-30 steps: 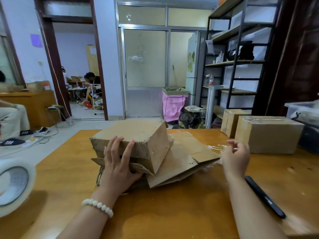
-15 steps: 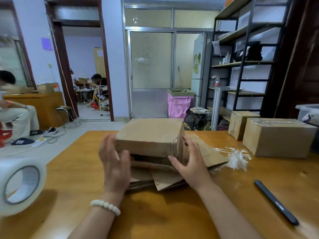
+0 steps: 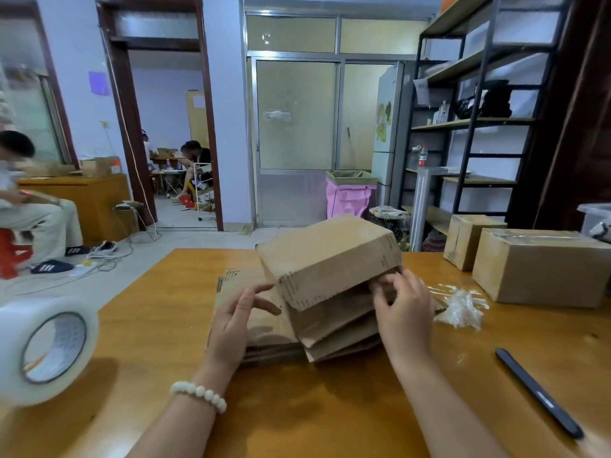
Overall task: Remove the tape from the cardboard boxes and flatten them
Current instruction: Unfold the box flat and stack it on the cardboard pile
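Head view: you've tipped the box (image 3: 330, 259) up, right hand (image 3: 401, 312) fingers pinching its lower edge, left hand (image 3: 231, 325) off beside it, fingers loosely spread, so flattening is likely starting.

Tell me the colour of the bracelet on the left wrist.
The bracelet is white beads; the head view shows it best.

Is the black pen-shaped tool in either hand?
No, the black pen-shaped tool lies on the table, right of the right hand, which grips the cardboard box.
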The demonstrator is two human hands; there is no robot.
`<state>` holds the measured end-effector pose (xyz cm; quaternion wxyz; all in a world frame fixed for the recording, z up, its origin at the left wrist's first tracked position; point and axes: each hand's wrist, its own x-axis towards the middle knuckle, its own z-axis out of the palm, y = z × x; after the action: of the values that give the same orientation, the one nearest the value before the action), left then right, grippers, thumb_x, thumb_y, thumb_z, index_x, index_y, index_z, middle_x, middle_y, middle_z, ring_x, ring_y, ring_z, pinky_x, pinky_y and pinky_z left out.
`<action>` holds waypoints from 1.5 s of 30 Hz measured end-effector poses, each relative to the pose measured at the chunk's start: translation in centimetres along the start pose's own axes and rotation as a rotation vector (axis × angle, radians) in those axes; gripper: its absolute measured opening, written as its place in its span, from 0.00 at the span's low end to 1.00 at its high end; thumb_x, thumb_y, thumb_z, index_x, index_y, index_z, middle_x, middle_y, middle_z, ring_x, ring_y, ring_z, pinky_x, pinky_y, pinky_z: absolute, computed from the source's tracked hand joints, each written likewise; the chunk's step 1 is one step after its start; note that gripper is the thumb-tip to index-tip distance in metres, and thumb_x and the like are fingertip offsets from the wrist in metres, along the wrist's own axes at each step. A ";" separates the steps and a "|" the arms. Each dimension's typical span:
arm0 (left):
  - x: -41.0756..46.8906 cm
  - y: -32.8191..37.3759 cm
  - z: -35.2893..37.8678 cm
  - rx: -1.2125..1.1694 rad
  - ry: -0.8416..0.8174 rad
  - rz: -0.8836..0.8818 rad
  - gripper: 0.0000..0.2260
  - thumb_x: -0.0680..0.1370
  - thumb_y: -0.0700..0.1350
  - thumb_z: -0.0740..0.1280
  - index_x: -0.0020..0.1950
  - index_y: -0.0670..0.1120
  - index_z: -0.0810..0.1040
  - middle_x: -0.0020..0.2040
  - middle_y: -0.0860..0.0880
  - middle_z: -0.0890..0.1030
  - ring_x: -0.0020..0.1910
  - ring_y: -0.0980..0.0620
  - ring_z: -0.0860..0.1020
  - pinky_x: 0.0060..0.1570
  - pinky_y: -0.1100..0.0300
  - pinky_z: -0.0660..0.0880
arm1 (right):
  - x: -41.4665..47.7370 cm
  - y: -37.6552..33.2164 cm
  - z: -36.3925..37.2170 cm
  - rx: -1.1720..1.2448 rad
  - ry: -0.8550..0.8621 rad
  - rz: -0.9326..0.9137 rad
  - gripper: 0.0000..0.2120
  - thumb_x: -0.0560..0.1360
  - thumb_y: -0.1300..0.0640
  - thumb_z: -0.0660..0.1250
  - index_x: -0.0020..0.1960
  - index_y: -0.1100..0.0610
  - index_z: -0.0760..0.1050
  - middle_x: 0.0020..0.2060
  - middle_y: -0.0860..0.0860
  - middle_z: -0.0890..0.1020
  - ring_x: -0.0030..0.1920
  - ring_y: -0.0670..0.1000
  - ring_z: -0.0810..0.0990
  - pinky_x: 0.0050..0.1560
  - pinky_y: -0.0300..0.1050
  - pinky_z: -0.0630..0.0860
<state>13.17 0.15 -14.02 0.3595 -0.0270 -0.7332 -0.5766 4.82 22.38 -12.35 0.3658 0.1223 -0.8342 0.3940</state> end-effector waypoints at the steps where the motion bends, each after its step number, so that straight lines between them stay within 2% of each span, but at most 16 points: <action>1: 0.0 0.0 0.2 0.013 0.013 0.001 0.16 0.77 0.59 0.56 0.48 0.59 0.83 0.40 0.49 0.85 0.50 0.51 0.81 0.57 0.57 0.71 | 0.1 0.2 0.0 -0.017 0.004 0.019 0.05 0.74 0.62 0.68 0.49 0.59 0.80 0.52 0.53 0.81 0.58 0.56 0.76 0.63 0.58 0.67; 5: 1.3 -0.5 0.3 -0.064 0.200 -0.187 0.08 0.83 0.42 0.60 0.58 0.50 0.77 0.51 0.50 0.81 0.57 0.47 0.77 0.55 0.55 0.73 | -0.7 -0.2 -0.4 -0.038 -0.002 -0.123 0.11 0.75 0.57 0.59 0.38 0.54 0.79 0.38 0.48 0.81 0.45 0.50 0.78 0.63 0.67 0.67; 9: 2.1 -0.9 0.1 -0.084 0.101 -0.340 0.19 0.84 0.45 0.56 0.75 0.49 0.64 0.71 0.51 0.70 0.66 0.54 0.69 0.62 0.53 0.68 | -2.6 -2.7 0.3 -0.169 -0.170 -0.314 0.22 0.76 0.39 0.54 0.41 0.50 0.80 0.41 0.44 0.84 0.51 0.50 0.80 0.66 0.69 0.56; 12: 1.6 -0.7 0.4 -0.036 -0.015 -0.296 0.19 0.84 0.50 0.54 0.76 0.54 0.62 0.68 0.54 0.74 0.67 0.55 0.71 0.62 0.53 0.67 | -3.6 -4.6 1.1 -0.333 -0.362 -0.342 0.37 0.73 0.27 0.43 0.47 0.51 0.81 0.45 0.45 0.84 0.56 0.53 0.79 0.66 0.71 0.52; 15: 1.4 -0.6 0.4 -0.019 -0.028 -0.271 0.18 0.84 0.50 0.52 0.75 0.56 0.62 0.60 0.58 0.78 0.64 0.55 0.72 0.62 0.53 0.67 | -3.8 -5.2 1.5 -0.312 -0.454 -0.325 0.45 0.68 0.23 0.37 0.58 0.51 0.79 0.55 0.47 0.81 0.68 0.55 0.68 0.66 0.65 0.32; 18: 1.3 -0.5 0.5 -0.029 0.003 -0.267 0.17 0.84 0.50 0.53 0.74 0.54 0.64 0.58 0.54 0.79 0.63 0.55 0.72 0.61 0.53 0.67 | -3.4 -4.9 1.4 -0.189 -0.441 -0.320 0.37 0.69 0.27 0.44 0.57 0.49 0.79 0.57 0.46 0.80 0.70 0.53 0.64 0.67 0.62 0.29; 21: 1.8 -0.8 0.3 -0.111 0.160 -0.323 0.16 0.84 0.51 0.54 0.71 0.49 0.68 0.64 0.47 0.74 0.65 0.52 0.71 0.64 0.51 0.68 | -2.5 -4.3 0.6 0.160 -0.509 -0.266 0.24 0.66 0.30 0.59 0.60 0.33 0.69 0.61 0.34 0.67 0.71 0.45 0.53 0.71 0.57 0.31; 24: 2.0 -0.8 0.1 -0.192 0.166 -0.352 0.16 0.83 0.55 0.53 0.68 0.52 0.69 0.68 0.52 0.71 0.67 0.56 0.68 0.70 0.50 0.62 | -1.8 -3.4 -0.1 0.352 -0.713 -0.127 0.34 0.63 0.37 0.75 0.56 0.29 0.53 0.58 0.32 0.61 0.70 0.43 0.55 0.75 0.57 0.44; 27: 1.5 -0.4 0.3 -0.138 0.134 -0.327 0.24 0.78 0.64 0.54 0.71 0.55 0.66 0.69 0.57 0.66 0.68 0.59 0.62 0.68 0.58 0.57 | -1.8 -2.9 0.1 0.370 -0.737 -0.079 0.37 0.63 0.39 0.76 0.56 0.28 0.50 0.59 0.42 0.62 0.69 0.50 0.59 0.75 0.55 0.55; 30: 1.3 -0.4 0.2 -0.022 0.110 -0.362 0.36 0.74 0.71 0.54 0.77 0.54 0.59 0.76 0.54 0.58 0.76 0.53 0.54 0.76 0.50 0.51 | -2.0 -2.6 0.6 0.350 -0.737 -0.073 0.38 0.63 0.36 0.73 0.66 0.34 0.55 0.62 0.44 0.64 0.69 0.51 0.61 0.72 0.53 0.61; 34: 0.7 0.6 0.4 -0.004 0.134 -0.284 0.09 0.78 0.64 0.59 0.56 0.65 0.64 0.77 0.54 0.52 0.78 0.51 0.44 0.76 0.43 0.45 | -1.9 -2.0 0.3 0.430 -0.843 -0.080 0.21 0.73 0.54 0.70 0.58 0.38 0.64 0.57 0.46 0.72 0.59 0.40 0.70 0.52 0.26 0.68; 38: 0.8 -0.4 0.1 -0.014 0.177 -0.327 0.26 0.63 0.77 0.53 0.60 0.75 0.59 0.79 0.57 0.47 0.78 0.46 0.48 0.75 0.38 0.46 | -1.6 -1.9 -0.2 0.416 -0.860 -0.169 0.19 0.77 0.59 0.66 0.55 0.38 0.61 0.52 0.41 0.69 0.51 0.30 0.65 0.47 0.17 0.63; 40: 1.3 -1.3 0.0 -0.041 0.187 -0.374 0.30 0.61 0.79 0.54 0.62 0.74 0.56 0.79 0.56 0.47 0.78 0.45 0.50 0.75 0.38 0.48 | -1.8 -2.3 -0.1 0.442 -0.864 -0.115 0.18 0.75 0.54 0.68 0.57 0.40 0.62 0.54 0.44 0.70 0.54 0.35 0.68 0.51 0.20 0.65; 42: 1.4 -1.7 0.1 -0.063 0.176 -0.402 0.29 0.69 0.74 0.57 0.68 0.70 0.55 0.79 0.56 0.48 0.78 0.47 0.52 0.75 0.41 0.49 | -1.9 -2.2 0.3 0.420 -0.804 -0.097 0.27 0.71 0.45 0.69 0.64 0.34 0.59 0.60 0.43 0.68 0.65 0.45 0.66 0.68 0.37 0.64; 43: 1.6 -1.8 0.0 -0.084 0.158 -0.394 0.27 0.75 0.68 0.57 0.72 0.65 0.57 0.79 0.56 0.48 0.77 0.51 0.51 0.76 0.45 0.48 | -1.8 -2.2 0.3 0.381 -0.783 -0.120 0.31 0.71 0.43 0.68 0.64 0.26 0.53 0.62 0.39 0.66 0.70 0.47 0.60 0.75 0.48 0.55; 45: 1.7 -1.8 -0.1 -0.104 0.100 -0.375 0.24 0.81 0.56 0.55 0.78 0.56 0.58 0.79 0.55 0.47 0.73 0.62 0.48 0.72 0.53 0.48 | -1.5 -2.3 0.1 0.309 -0.724 -0.197 0.32 0.73 0.44 0.66 0.59 0.20 0.46 0.64 0.32 0.59 0.72 0.44 0.50 0.75 0.52 0.34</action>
<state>11.12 -1.18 -14.51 0.2800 0.1200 -0.6757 -0.6713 6.97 20.67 -12.17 0.0619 0.3861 -0.8243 0.4095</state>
